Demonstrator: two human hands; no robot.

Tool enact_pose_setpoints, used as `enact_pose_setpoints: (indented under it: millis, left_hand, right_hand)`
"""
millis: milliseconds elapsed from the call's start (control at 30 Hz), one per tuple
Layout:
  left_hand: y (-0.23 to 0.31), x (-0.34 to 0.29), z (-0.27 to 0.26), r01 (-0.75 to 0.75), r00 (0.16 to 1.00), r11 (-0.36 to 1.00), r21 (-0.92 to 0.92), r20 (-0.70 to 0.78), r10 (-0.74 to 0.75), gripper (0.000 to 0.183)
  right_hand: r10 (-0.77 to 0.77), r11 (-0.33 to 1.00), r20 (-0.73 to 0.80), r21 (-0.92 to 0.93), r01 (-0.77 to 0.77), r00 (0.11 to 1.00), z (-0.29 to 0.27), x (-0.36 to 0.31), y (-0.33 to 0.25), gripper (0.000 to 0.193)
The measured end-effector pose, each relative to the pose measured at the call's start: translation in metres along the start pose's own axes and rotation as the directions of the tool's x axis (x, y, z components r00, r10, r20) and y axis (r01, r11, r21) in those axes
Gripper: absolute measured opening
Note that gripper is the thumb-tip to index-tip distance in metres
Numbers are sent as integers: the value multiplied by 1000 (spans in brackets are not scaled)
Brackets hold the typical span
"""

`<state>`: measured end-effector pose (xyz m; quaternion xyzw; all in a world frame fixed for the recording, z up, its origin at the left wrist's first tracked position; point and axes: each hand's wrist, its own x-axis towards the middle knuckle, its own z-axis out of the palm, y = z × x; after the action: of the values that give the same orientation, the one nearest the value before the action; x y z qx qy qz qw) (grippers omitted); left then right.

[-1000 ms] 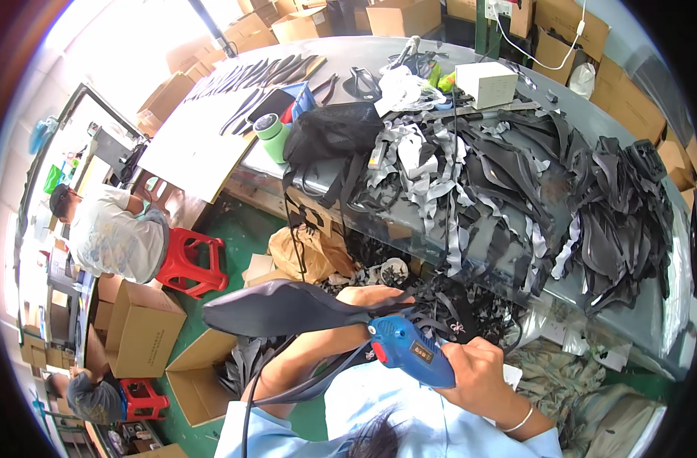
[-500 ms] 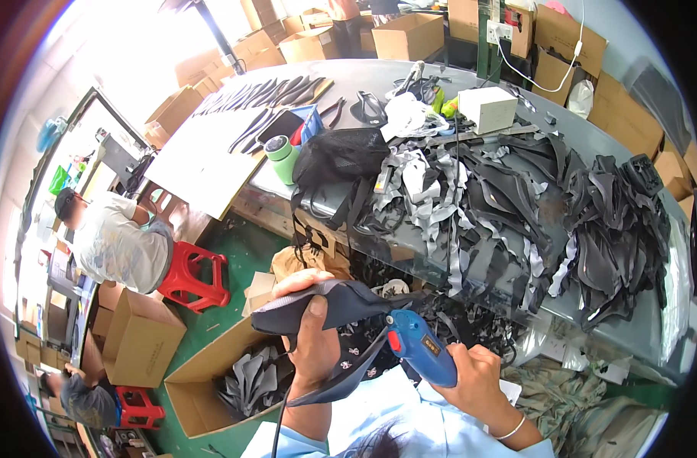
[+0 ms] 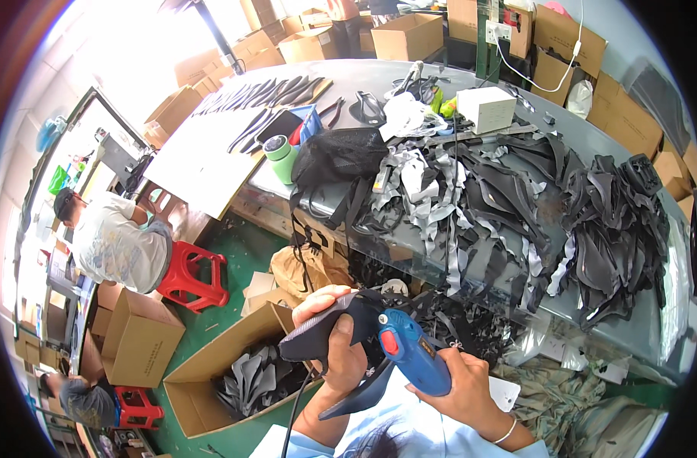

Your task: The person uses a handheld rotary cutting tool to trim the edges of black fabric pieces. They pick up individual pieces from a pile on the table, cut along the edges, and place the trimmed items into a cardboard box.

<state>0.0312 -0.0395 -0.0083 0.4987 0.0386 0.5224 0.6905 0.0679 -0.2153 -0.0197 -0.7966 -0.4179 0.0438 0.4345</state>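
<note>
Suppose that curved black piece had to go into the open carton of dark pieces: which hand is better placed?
Probably the left hand: it grips the curved black piece and is nearer the carton. The right hand holds the blue handheld tool.

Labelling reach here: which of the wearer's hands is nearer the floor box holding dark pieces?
Left. The left hand, gripping a dark padded piece, is by the box's right side in the picture; the right hand, around a blue tool, is farther right.

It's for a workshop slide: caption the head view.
Left hand grips a dark curved piece; right hand holds a blue handheld tool before a cluttered table.
</note>
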Motion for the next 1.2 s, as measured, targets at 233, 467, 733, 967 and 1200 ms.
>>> enact_pose_setpoints:
  millis: [233,467,733,967,1200]
  left_hand:
    - [4,-9,10,64,997,997,34,-47,-63,33]
    - [24,-5,15,328,944,944,28,-53,-326,32]
    - [34,7,2,457,866,861,226,109,-488,31]
    - [28,21,-16,369,728,824,430,418,-543,35]
    - [24,29,-23,157,535,778,608,610,-584,30]
  right_hand:
    - [10,1000,-21,16,-10,1000,3,-1,0,49]
    - [-115,977,-111,-193,92,987,0,0,0,49]
    - [-161,948,-122,-296,119,979,-3,-4,6,51]
    - [-173,966,-103,-212,148,980,-5,-3,3,43]
    - [-214,966,-98,-168,196,972,-7,1,-1,42]
